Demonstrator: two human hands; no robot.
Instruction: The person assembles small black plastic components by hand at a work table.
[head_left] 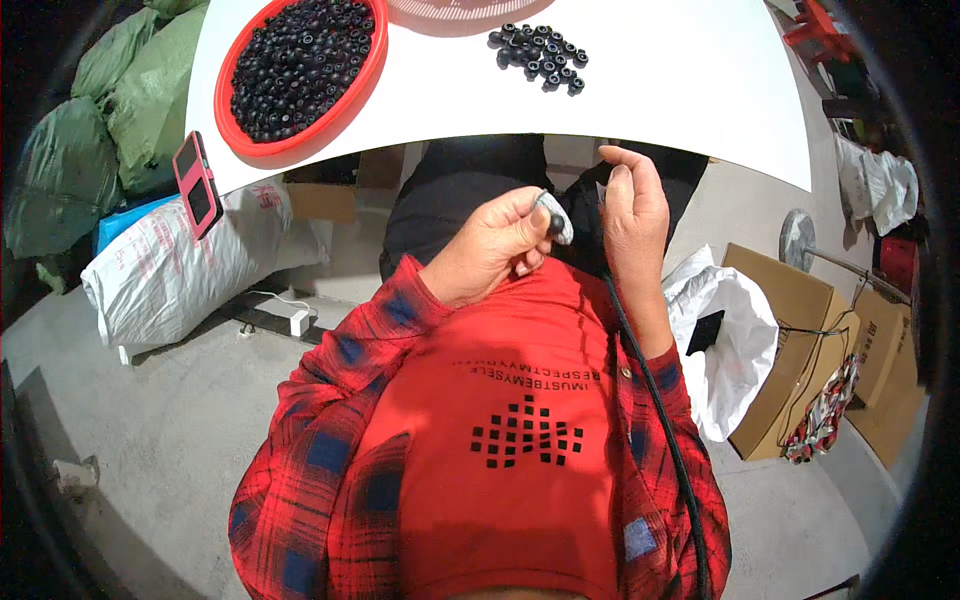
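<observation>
My left hand (pixel 497 242) is above my lap, thumb and index finger pinched on a small black round piece (pixel 556 223). A grey covering (pixel 552 207) wraps the index fingertip beside that piece. To its right, my right hand (pixel 636 212) is raised with its fingers curled and the thumb near the index finger. What it holds, if anything, I cannot make out. Ahead on the white table, a red basin (pixel 226 125) is filled with similar black pieces (pixel 300 75). A loose cluster of these black pieces (pixel 540 52) lies right of the basin.
The white table (pixel 680 90) has its near edge just beyond my hands. A pink phone-like device (pixel 197 185) stands at its left edge. White sack (pixel 180 270) and green sacks (pixel 150 110) lie left; a white plastic bag (pixel 735 340) and cardboard box (pixel 770 400) stand right. A black cord (pixel 655 390) runs along my right arm.
</observation>
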